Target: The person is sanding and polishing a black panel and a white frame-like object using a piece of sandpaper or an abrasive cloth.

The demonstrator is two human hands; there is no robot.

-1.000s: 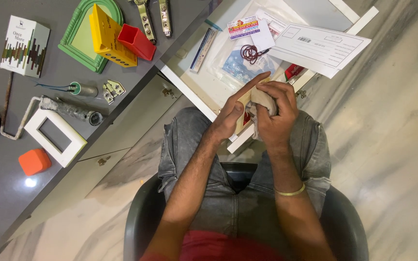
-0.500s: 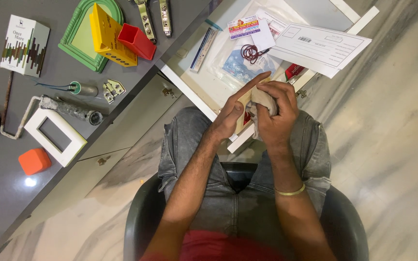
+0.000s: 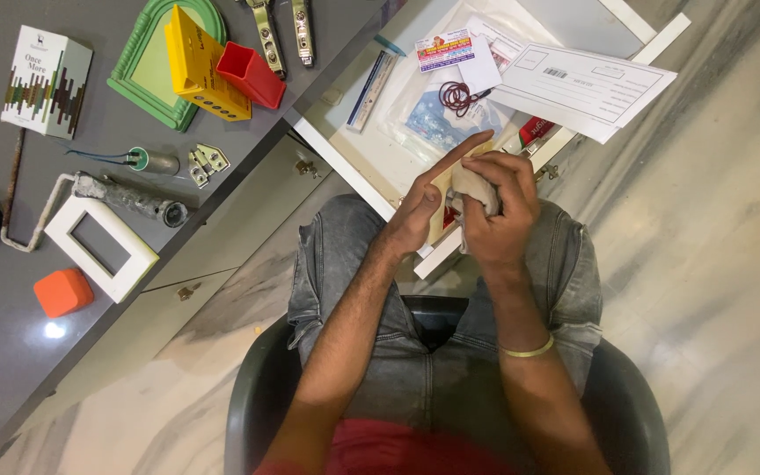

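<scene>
I sit in a dark chair with both hands raised over the front edge of an open white drawer (image 3: 345, 154). My right hand (image 3: 496, 215) is closed around a crumpled grey cloth (image 3: 475, 183) and presses it against a flat tan piece (image 3: 442, 186). That piece rests against the palm of my left hand (image 3: 424, 204), whose forefinger points straight out toward the drawer. Most of the tan piece is hidden between the hands.
The drawer holds papers (image 3: 584, 86), a plastic bag, a red rubber band (image 3: 455, 95) and a ruler (image 3: 369, 88). The grey tabletop on the left carries a green frame (image 3: 147, 70), a yellow box (image 3: 200, 66), a red cup (image 3: 250, 75), a white frame (image 3: 98, 246), an orange block (image 3: 62, 293) and metal hinges.
My right hand with the cloth has shifted slightly left and up along the tan piece. The left hand has stayed where it was.
</scene>
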